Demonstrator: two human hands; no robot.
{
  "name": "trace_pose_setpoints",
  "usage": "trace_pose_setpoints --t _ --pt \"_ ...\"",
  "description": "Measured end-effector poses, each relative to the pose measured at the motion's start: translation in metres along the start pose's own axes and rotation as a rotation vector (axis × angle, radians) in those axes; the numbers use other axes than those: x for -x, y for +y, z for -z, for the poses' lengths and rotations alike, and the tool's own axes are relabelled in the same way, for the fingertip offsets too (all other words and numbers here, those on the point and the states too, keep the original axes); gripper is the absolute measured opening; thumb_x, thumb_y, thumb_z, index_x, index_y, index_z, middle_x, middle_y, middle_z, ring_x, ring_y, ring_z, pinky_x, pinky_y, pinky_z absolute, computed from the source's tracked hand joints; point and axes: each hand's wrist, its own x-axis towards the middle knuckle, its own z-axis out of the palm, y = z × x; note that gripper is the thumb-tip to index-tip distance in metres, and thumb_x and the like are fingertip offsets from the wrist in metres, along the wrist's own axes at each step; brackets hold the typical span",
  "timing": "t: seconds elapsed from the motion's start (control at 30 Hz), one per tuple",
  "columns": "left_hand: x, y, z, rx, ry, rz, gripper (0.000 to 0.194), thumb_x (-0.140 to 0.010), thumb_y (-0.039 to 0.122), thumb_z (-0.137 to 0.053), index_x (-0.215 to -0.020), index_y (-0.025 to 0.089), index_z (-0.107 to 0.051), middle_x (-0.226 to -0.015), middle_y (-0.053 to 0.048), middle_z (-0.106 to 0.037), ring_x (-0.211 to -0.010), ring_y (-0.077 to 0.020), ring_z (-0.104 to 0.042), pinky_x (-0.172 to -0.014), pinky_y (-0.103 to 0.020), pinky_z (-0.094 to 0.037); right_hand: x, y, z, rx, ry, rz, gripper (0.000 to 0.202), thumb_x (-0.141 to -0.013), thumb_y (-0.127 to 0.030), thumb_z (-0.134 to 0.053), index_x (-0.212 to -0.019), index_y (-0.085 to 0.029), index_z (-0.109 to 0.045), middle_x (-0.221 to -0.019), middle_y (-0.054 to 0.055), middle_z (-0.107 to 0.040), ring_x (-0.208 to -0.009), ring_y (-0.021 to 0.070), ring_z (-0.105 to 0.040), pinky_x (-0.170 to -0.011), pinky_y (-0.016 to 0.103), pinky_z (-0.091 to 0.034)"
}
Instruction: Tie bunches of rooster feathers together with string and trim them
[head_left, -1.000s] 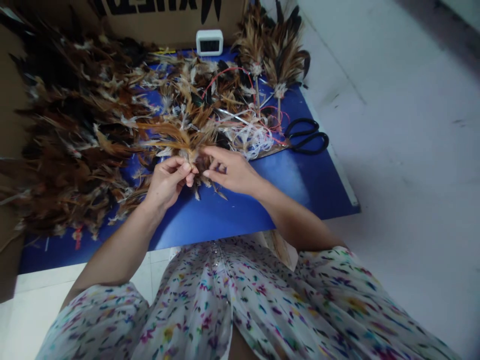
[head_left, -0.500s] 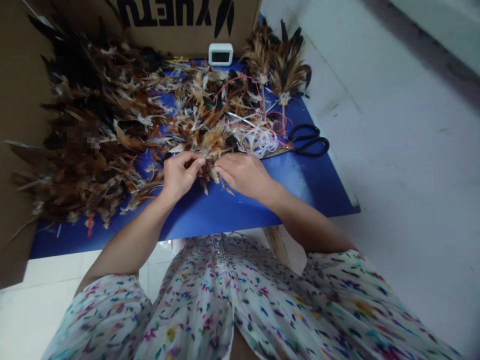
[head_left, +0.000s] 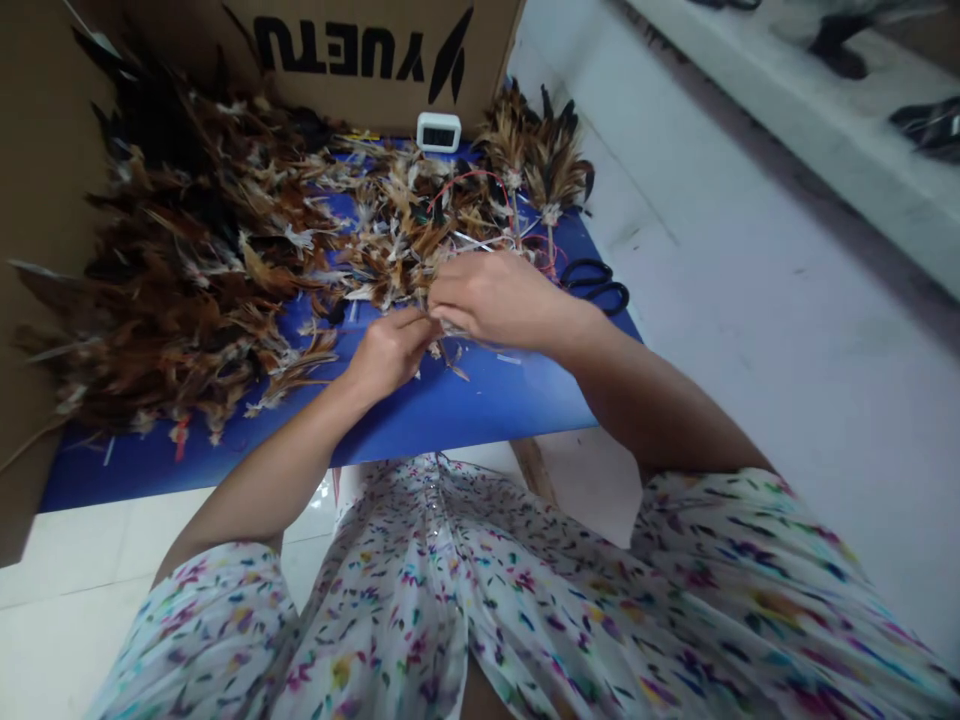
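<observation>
Brown, wispy feathers (head_left: pixel 386 275) just beyond grip — likely light, springy; hold at base. Left hand (head_left: pixel 386 355), right hand (head_left: pixel 510 300) pinched — contents hidden.

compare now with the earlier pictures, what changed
Both hands shifted right. The left hand now meets the right hand, which also moved forward and hides the white ribbon tangle. The feather tuft at their fingers is no longer visible. The scissors, clock and feather bunches on sticks stayed put.

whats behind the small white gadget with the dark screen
Behind the white gadget is a cardboard box with black printing. The gadget covers part of its lower edge, so anything small hidden there can't be seen.
</observation>
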Motion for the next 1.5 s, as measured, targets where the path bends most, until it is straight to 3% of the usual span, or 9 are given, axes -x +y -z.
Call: trace_pose_setpoints --t 0.23,0.43,0.57,0.67,0.87,1.0,1.17,1.3,1.5 --pt "-0.006 0.009 0.011 0.232 0.155 0.101 0.03 -0.087 0.045 -0.068 -0.073 0.019 -0.075 -0.069 -0.005 -0.071 -0.06 -0.0138 -0.062 -0.063 -0.026 -0.048 -0.012 0.052 -0.02 -0.655 -0.025 -0.083 0.024 -0.087 -0.04 -0.068 -0.081 -0.017 -0.071 -0.073 0.001 -0.068 -0.065 0.013 -0.058 -0.063 0.029 -0.046" --pt "-0.008 0.0 0.01 0.329 0.307 0.233 0.034 -0.083 0.05 -0.072 -0.072 0.018 -0.072 -0.056 0.001 -0.064 -0.048 -0.011 -0.058 -0.055 -0.024 -0.047 0.005 0.033 -0.062 -0.855 0.156 -0.227 0.041 -0.083 -0.057 -0.069 -0.071 -0.018 -0.066 -0.057 -0.002 -0.058 -0.05 0.0102 -0.049 -0.05 0.024 -0.04" --pt "-0.006 -0.005 0.009 0.165 0.31 0.248 0.022 -0.087 0.036 -0.068 -0.074 0.018 -0.072 -0.056 0.002 -0.064 -0.052 -0.0115 -0.06 -0.061 -0.025 -0.049 0.021 0.001 -0.067 -0.67 0.329 -0.302 0.026 -0.089 -0.041 -0.064 -0.079 -0.017 -0.07 -0.068 0.0 -0.066 -0.06 0.011 -0.053 -0.059 0.024 -0.041" --pt "-0.005 -0.004 0.009 -0.041 0.279 0.163 0.015 -0.087 0.025 -0.066 -0.075 0.018 -0.073 -0.06 0.0 -0.066 -0.06 -0.0129 -0.062 -0.065 -0.026 -0.048 0.03 -0.016 -0.061 -0.403 0.342 -0.289 0.018 -0.093 -0.027 -0.058 -0.083 -0.017 -0.07 -0.075 0.001 -0.069 -0.068 0.0123 -0.057 -0.068 0.026 -0.041" --pt "0.001 -0.008 0.004 -0.264 0.108 -0.114 0.022 -0.093 0.017 -0.051 -0.082 0.016 -0.07 -0.079 -0.006 -0.07 -0.073 -0.0153 -0.064 -0.067 -0.026 -0.048 0.029 -0.035 -0.028 0.185 0.082 -0.139 0.028 -0.101 -0.022 -0.045 -0.091 -0.012 -0.069 -0.089 0.012 -0.07 -0.079 0.0201 -0.059 -0.071 0.033 -0.037" --pt "0.003 -0.01 0.0 -0.266 0.024 -0.165 0.026 -0.097 0.02 -0.048 -0.083 0.016 -0.069 -0.082 -0.008 -0.07 -0.071 -0.0149 -0.063 -0.064 -0.026 -0.047 0.011 -0.03 0.001 0.24 -0.041 -0.077 0.021 -0.095 -0.012 -0.049 -0.092 -0.011 -0.07 -0.091 0.013 -0.07 -0.084 0.0215 -0.059 -0.071 0.033 -0.035" --pt "-0.001 -0.004 0.004 -0.096 0.046 -0.23 0.025 -0.098 0.028 -0.054 -0.088 0.016 -0.074 -0.083 -0.007 -0.073 -0.076 -0.0149 -0.068 -0.067 -0.026 -0.05 -0.014 0.017 0.012 -0.275 -0.121 -0.009 0.013 -0.088 -0.019 -0.063 -0.077 -0.016 -0.069 -0.072 0.0 -0.065 -0.069 0.0124 -0.055 -0.067 0.027 -0.037" --pt "-0.004 0.002 0.009 0.153 0.135 -0.017 0.028 -0.093 0.04 -0.063 -0.08 0.017 -0.075 -0.074 -0.004 -0.072 -0.064 -0.0126 -0.066 -0.063 -0.025 -0.05 -0.018 0.048 -0.011 -0.779 -0.168 -0.118 0.022 -0.079 -0.036 -0.074 -0.072 -0.016 -0.068 -0.063 -0.002 -0.06 -0.059 0.0101 -0.049 -0.057 0.025 -0.036" --pt "-0.005 -0.01 0.004 0.358 0.325 0.264 0.028 -0.085 0.044 -0.071 -0.078 0.018 -0.073 -0.058 0.001 -0.066 -0.048 -0.0111 -0.059 -0.052 -0.025 -0.047 -0.009 0.038 -0.066 -1.186 0.114 -0.37 0.049 -0.066 -0.06 -0.082 -0.068 -0.019 -0.056 -0.053 -0.008 -0.041 -0.048 0.0058 -0.032 -0.046 0.023 -0.025"
